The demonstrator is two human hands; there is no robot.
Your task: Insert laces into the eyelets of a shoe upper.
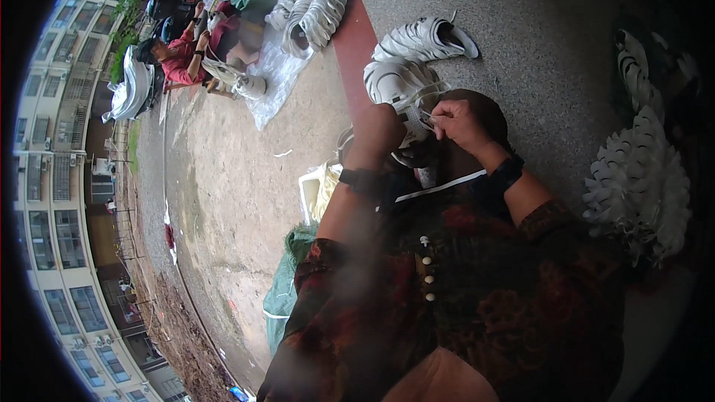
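In front of me a white and grey shoe upper (408, 117) rests over my lap, with a pale shoelace (427, 92) looping across its top. My right hand (459, 125) pinches the lace between thumb and fingertips at the upper's right side. My left hand (378, 132) is closed at the left side of the upper; its fingertips are turned away, so what it grips is hidden. Just beyond lies a stack of nested white shoe uppers (398, 80), and another stack (421, 39) sits behind that on the grey floor.
A bundle of white uppers (639, 182) lies at the right. To my left are a pale box of yellowish laces (322, 190) and a green sack (281, 283). Farther off, a co-worker in red (182, 59) sits beside plastic sheeting (279, 82) and more stacked uppers (324, 15).
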